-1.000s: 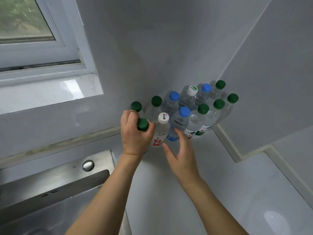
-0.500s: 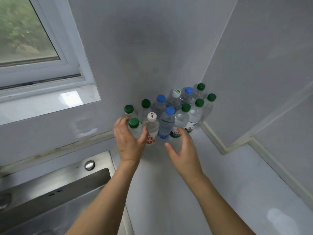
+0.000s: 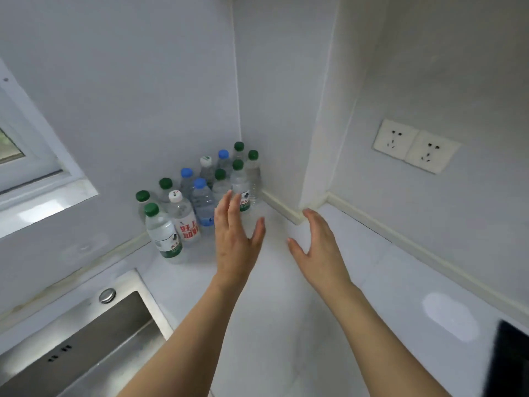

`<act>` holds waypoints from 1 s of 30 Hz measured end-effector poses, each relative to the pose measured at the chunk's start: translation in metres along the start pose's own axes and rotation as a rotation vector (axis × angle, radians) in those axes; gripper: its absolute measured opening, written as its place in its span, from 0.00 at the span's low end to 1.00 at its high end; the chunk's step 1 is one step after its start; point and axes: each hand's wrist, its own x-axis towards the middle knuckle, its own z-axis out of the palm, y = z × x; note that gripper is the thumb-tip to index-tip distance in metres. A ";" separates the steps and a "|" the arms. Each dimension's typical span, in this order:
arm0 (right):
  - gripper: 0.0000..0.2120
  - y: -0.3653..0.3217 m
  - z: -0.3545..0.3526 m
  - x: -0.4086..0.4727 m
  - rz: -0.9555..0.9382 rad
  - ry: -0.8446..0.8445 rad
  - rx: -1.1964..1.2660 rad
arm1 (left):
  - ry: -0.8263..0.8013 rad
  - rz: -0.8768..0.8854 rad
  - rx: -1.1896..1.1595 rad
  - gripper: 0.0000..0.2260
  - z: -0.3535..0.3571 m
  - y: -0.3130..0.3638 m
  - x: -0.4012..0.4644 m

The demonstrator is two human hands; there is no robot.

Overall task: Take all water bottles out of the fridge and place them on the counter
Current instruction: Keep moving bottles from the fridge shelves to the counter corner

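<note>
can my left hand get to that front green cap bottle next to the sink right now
Probably yes. The left hand is open and empty, and the front green-capped bottle stands at the near edge of the cluster with bare counter before it.

Dark object [image 3: 508, 359] cut off, bottom-right.

Eleven water bottles [image 3: 200, 196] stand on the surface [image 3: 286, 296]: seven green-capped, three blue-capped, one white-capped. A twelfth cap is white with a green mark. Two wall sockets [image 3: 415, 146] and two hands show.
</note>
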 end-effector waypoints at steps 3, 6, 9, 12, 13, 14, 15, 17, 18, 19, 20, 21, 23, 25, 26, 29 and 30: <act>0.32 0.026 -0.039 -0.028 0.076 0.051 -0.039 | -0.073 0.080 -0.081 0.28 0.027 0.041 -0.019; 0.31 0.053 -0.083 -0.059 0.144 0.136 -0.080 | -0.149 0.153 -0.177 0.27 0.053 0.087 -0.040; 0.30 0.072 -0.122 -0.087 0.218 0.215 -0.088 | -0.220 0.223 -0.251 0.26 0.076 0.126 -0.059; 0.30 0.090 -0.163 -0.121 0.297 0.304 -0.089 | -0.292 0.292 -0.327 0.25 0.101 0.170 -0.079; 0.30 0.096 -0.178 -0.135 0.327 0.338 -0.096 | -0.325 0.307 -0.363 0.25 0.110 0.187 -0.089; 0.30 0.098 -0.185 -0.143 0.348 0.351 -0.095 | -0.337 0.320 -0.380 0.24 0.114 0.195 -0.093; 0.30 0.104 -0.201 -0.161 0.382 0.384 -0.108 | -0.371 0.348 -0.419 0.24 0.122 0.215 -0.104; 0.30 0.110 -0.223 -0.189 0.440 0.447 -0.129 | -0.444 0.404 -0.476 0.24 0.134 0.243 -0.123; 0.30 0.111 -0.229 -0.198 0.458 0.470 -0.134 | -0.469 0.420 -0.495 0.24 0.138 0.251 -0.129; 0.29 0.113 -0.239 -0.213 0.494 0.504 -0.145 | -0.508 0.439 -0.530 0.24 0.144 0.264 -0.139; 0.29 0.115 -0.246 -0.226 0.528 0.544 -0.163 | -0.544 0.456 -0.563 0.24 0.149 0.276 -0.148; 0.29 0.116 -0.252 -0.238 0.563 0.575 -0.183 | -0.580 0.475 -0.587 0.24 0.154 0.285 -0.157; 0.29 0.118 -0.266 -0.267 0.639 0.634 -0.217 | -0.652 0.512 -0.654 0.24 0.164 0.307 -0.181; 0.29 0.121 -0.277 -0.295 0.714 0.668 -0.230 | -0.718 0.533 -0.710 0.24 0.169 0.329 -0.205; 0.29 0.122 -0.282 -0.311 0.749 0.696 -0.243 | -0.755 0.549 -0.737 0.24 0.170 0.340 -0.219; 0.29 0.116 -0.298 -0.358 0.835 0.771 -0.270 | -0.859 0.607 -0.782 0.24 0.164 0.369 -0.259; 0.29 0.114 -0.303 -0.374 0.859 0.798 -0.285 | -0.892 0.630 -0.800 0.24 0.159 0.379 -0.271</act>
